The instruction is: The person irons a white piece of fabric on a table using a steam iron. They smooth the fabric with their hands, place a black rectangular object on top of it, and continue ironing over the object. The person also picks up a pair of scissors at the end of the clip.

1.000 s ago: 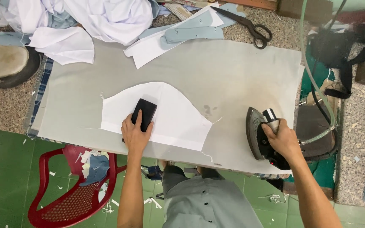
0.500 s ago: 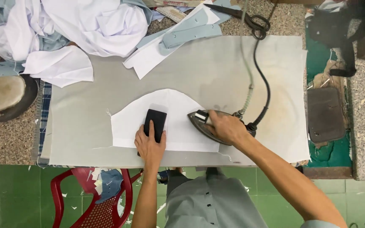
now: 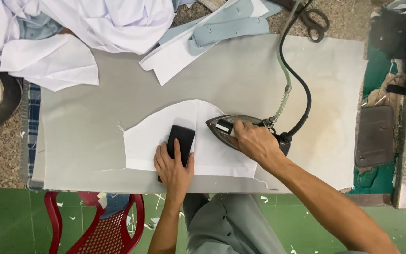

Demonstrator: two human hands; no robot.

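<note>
White cut fabric (image 3: pixel 189 141), curved along its top edge, lies flat near the front edge of a grey padded pressing table (image 3: pixel 95 117) as a person works over it. The left hand (image 3: pixel 174 167) rests palm-down with fingers together on a black rectangular block (image 3: pixel 181 143) that sits on the fabric. The right hand (image 3: pixel 254 141) is clamped around the handle of a steam iron (image 3: pixel 224 127), whose soleplate sits on the fabric's right portion, tip pointing left toward the block. A black cord (image 3: pixel 301 89) and a pale green hose (image 3: pixel 283 70) loop from the iron's rear across the table toward the far edge. Beyond lie a heap of white garments (image 3: pixel 104 19), pale blue collar pieces (image 3: pixel 231 30) and black scissors (image 3: pixel 313 21). A dark iron rest (image 3: pixel 376 134) sits off the table's right end, and a red plastic chair (image 3: pixel 99 226) stands below on the green floor (image 3: pixel 5 221)
</note>
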